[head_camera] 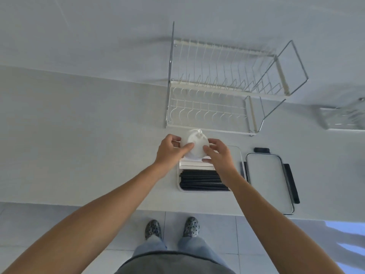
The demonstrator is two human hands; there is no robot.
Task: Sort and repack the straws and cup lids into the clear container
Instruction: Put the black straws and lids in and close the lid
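A bagged stack of white cup lids (pixel 197 145), its clear bag knotted on top, hangs over the far end of the clear container (pixel 178 187). My left hand (pixel 171 150) grips the stack from the left, and my right hand (pixel 218 153) grips it from the right. Inside the container, black straws (pixel 201 179) lie side by side at the near end. White straws (pixel 194 165) lie just beyond them, partly hidden under the lids and my right hand.
The container's lid (pixel 268 178), with black clips, lies on the counter to the right. A two-tier wire dish rack (pixel 217 86) stands behind, against the wall. A clear tray (pixel 343 117) sits at far right. The counter edge runs just below the container.
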